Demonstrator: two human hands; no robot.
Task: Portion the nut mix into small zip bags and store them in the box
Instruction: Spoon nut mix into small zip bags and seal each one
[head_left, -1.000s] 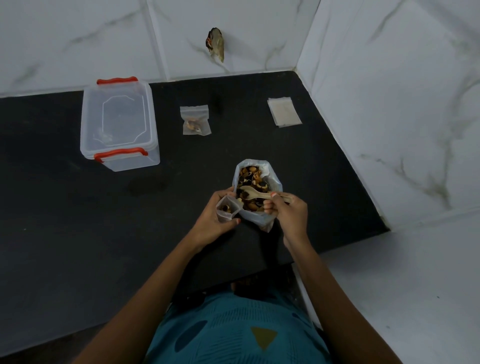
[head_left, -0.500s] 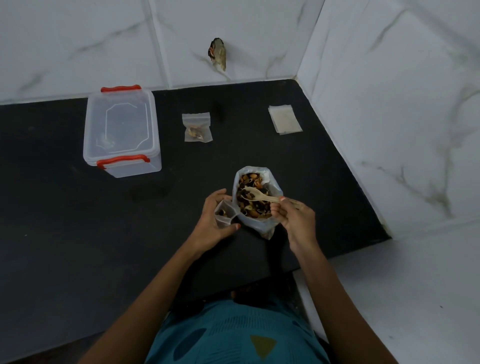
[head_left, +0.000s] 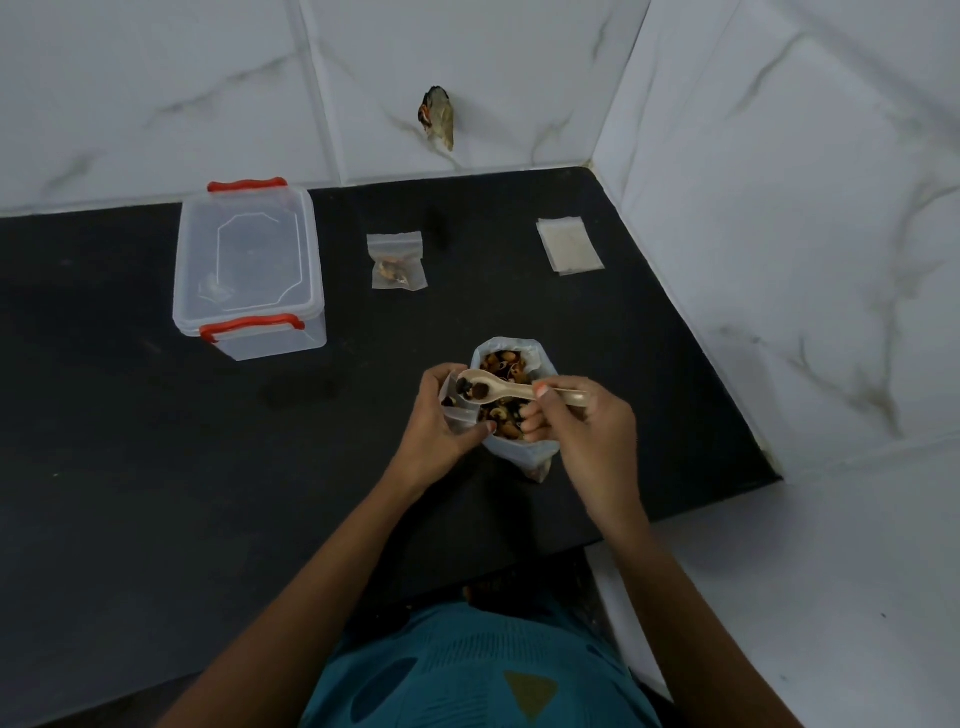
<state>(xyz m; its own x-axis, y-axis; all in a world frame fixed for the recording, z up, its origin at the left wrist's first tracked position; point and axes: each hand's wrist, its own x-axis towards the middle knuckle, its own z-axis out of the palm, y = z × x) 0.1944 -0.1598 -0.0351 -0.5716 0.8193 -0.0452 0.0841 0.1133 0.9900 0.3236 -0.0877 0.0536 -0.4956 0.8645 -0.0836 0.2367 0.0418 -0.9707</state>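
Note:
A large clear bag of nut mix (head_left: 522, 452) stands open on the black counter (head_left: 130, 467). My left hand (head_left: 441, 431) grips a small zip bag (head_left: 460, 415) held open beside the big bag. My right hand (head_left: 582, 436) pinches the handle of a beige spoon (head_left: 511, 391), whose bowl carries dark nuts over the small bag's mouth. A filled small zip bag (head_left: 397, 262) lies farther back. The clear box with red latches (head_left: 249, 270) stands closed at the back left.
A flat stack of empty zip bags (head_left: 570, 245) lies at the back right near the wall corner. White marble tiles rise behind and to the right. The counter's front edge (head_left: 675, 512) ends close to my right wrist.
The spoon has left the big bag with a load of nuts and moved left, over the small bag in my left hand. The view has shifted slightly.

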